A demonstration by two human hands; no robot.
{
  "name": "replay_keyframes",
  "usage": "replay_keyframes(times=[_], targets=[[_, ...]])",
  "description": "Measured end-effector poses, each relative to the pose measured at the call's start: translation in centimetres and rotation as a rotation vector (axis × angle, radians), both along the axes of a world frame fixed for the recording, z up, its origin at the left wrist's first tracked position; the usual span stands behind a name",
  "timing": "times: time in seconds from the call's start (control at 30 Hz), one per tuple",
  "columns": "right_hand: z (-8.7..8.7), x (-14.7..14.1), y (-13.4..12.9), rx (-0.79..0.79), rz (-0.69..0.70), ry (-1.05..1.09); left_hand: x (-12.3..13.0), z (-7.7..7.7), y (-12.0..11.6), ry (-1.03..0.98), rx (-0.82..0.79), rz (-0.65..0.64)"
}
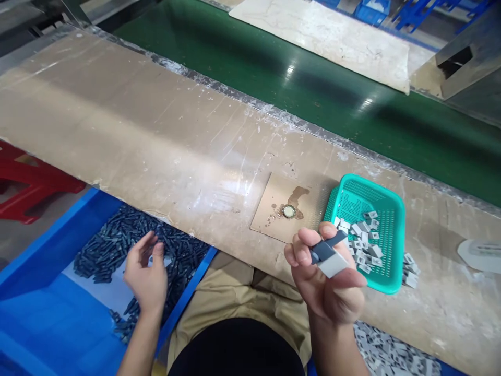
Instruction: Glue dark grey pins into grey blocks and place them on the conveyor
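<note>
Head view, boxy block (332, 265), perforated basket (400, 235)

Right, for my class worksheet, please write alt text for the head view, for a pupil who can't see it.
A person's right hand holds up a dark-and-pale part at a bench; the left hand is at a blue bin of dark pieces. On the bench, a green basket holds pale blocks.
</note>
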State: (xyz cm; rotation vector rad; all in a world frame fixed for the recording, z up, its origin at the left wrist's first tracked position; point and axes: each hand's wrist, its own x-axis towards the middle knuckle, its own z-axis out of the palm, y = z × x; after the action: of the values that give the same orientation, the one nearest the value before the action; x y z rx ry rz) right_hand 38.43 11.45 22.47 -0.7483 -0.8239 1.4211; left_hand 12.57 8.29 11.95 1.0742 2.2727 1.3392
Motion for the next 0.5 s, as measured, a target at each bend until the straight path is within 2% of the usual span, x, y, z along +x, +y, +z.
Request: replay_keyframes(times=[0.07,0.13,0.23,0.3,0.37,0.43,0.5], targets=[[0.3,0.4,0.0,-0.024,0.000,-0.025,-2.7,-3.6,-1.6,0.166,-0.236,-0.084],[1.0,1.8,0.6,-0.047,-0.005,-0.153,-4.2,-6.7,-3.1,0.222,-0.373,-0.242],[2.8,6.2,3.3,-0.129,-0.022,-0.636,-5.1,-9.7,-4.2,0.260,-0.488,-0.471],[4.0,10.1,6.5,-0.204,-0.130,-1.080,-5.4,-10.6,-4.3,0.315,-0.497,-0.552],[4.5,14.1,10.5,-0.217,-0.285,-1.374,-5.7,-11.1,-4.0,0.350,-0.431,-0.555],[4.2,17.5,14.8,-0.260,-0.327,-1.467,-5.8,-11.3,-3.8,0.366,-0.369,-0.518],[3.3,20.1,18.7,-0.315,-0.369,-1.420,-6.0,-11.6,-3.8,0.347,-0.361,-0.479]])
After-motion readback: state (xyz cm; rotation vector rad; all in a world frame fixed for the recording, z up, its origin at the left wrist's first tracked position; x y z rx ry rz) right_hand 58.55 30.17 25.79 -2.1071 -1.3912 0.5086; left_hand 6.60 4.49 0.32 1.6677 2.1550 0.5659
